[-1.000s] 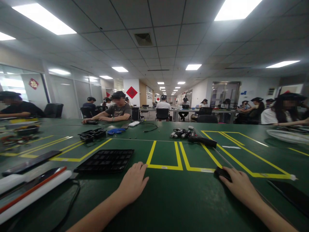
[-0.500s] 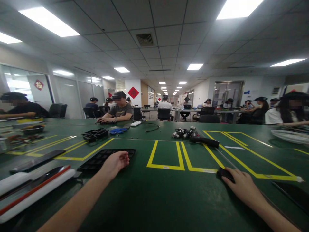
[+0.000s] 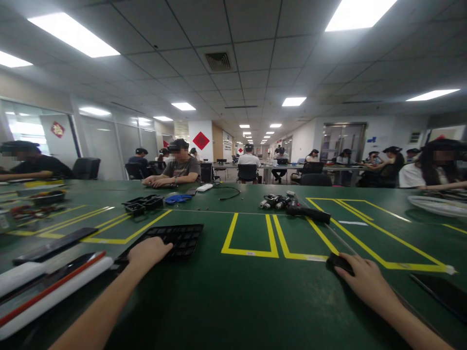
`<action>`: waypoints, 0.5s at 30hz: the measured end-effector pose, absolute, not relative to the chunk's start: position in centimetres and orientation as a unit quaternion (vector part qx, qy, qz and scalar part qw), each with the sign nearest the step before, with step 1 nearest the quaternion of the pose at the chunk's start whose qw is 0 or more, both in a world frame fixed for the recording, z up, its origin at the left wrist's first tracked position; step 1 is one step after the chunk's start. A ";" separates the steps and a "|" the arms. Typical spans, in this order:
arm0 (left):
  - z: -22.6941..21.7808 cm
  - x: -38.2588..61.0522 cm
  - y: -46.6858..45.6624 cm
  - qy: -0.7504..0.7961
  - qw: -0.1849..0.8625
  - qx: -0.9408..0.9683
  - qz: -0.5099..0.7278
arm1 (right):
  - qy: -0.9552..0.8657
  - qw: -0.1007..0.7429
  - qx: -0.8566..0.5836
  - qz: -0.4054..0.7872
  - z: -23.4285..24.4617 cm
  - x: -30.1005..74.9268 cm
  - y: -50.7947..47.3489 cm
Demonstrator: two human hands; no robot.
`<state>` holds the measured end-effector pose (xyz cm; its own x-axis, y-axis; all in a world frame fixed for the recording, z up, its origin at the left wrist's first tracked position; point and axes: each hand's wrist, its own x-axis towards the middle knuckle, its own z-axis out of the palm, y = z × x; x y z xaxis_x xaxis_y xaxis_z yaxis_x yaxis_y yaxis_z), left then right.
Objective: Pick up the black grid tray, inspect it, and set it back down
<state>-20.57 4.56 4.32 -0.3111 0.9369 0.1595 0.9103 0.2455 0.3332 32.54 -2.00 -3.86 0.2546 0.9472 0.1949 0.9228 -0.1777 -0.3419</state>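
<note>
My left hand [image 3: 151, 250] is closed at the near left part of a black tray [image 3: 186, 240] with square compartments. Its thumb side points right; most of the fingertips are hidden. My right hand [image 3: 368, 279] curls over a small black rounded thing [image 3: 337, 265], shaped like a computer mouse, on the green table [image 3: 248, 301]. The thing's underside and part of its body are covered by the fingers.
Yellow tape outlines [image 3: 251, 253] mark the table. Beyond lie a black-handled tool [image 3: 310, 211], black open boxes [image 3: 144, 204] and a blue item [image 3: 178, 198]. Long white pieces [image 3: 73, 291] lie left; a dark flat slab [image 3: 440, 291] lies right. A person [image 3: 180, 167] sits opposite.
My left hand has moved left and slightly down, from above the tray's right part to its near left part. The tray has shifted a little toward me. My right hand stays put.
</note>
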 end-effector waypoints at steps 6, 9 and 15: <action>5.0 -17.1 3.3 0.785 0.033 0.599 0.154 | -0.607 0.294 -0.720 0.161 -1.9 29.3 -2.9; 4.8 -12.6 1.6 0.720 0.078 0.647 0.238 | -0.565 0.352 -0.674 0.320 -0.6 26.0 -4.6; 3.3 -3.3 -4.6 0.488 0.352 0.705 0.376 | -0.650 0.424 -0.488 0.400 -1.0 20.5 -8.4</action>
<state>-3.33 -4.60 3.30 0.2413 0.9523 0.1866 0.4230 -0.2763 0.8630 20.55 -8.43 -0.98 -0.1641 0.9733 0.1604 0.2943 0.2035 -0.9338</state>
